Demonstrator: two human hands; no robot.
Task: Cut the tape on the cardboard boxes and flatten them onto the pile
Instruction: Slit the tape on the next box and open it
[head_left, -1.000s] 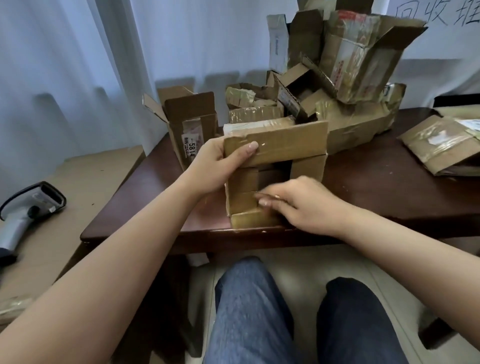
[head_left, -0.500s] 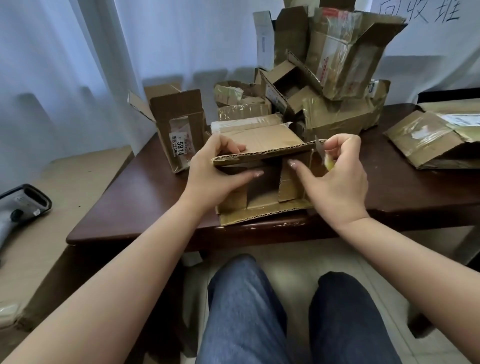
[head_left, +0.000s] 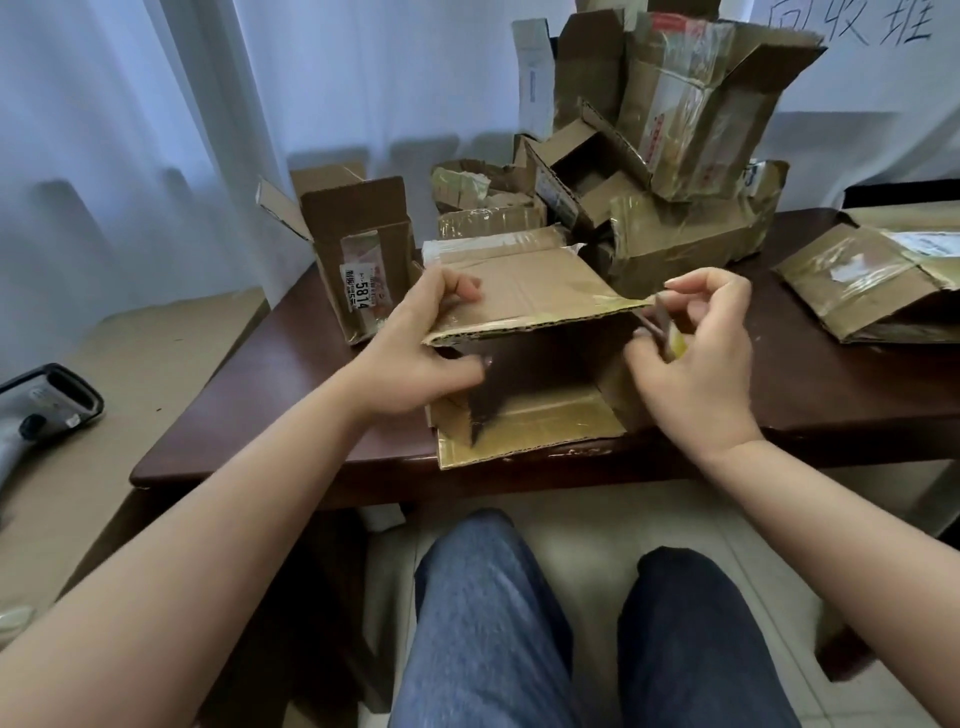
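Two hands on one open box (head_left: 524, 364) at the near edge of the dark wooden surface (head_left: 291, 415), lying on its side with the mouth toward me. I see the left hand (head_left: 415, 353) gripping the upper flap at its left end, thumb on top, fingers (head_left: 457, 371) curled underneath. The right hand (head_left: 696, 343) is at the flap's right corner, fingers curled around a small cutter with a yellow body (head_left: 670, 335); its blade end sits at the taped corner, though I cannot tell whether it touches the tape. The bottom flap (head_left: 530, 434) lies flat, overhanging the front edge.

Behind the box, a heap of opened cartons (head_left: 675, 156). To the left, an upright carton with a label reading 5814 (head_left: 358, 260). Far right, a flattened taped piece (head_left: 862, 280). A handheld scanner (head_left: 47, 410) lies far left on a lower cardboard-covered top, well apart.
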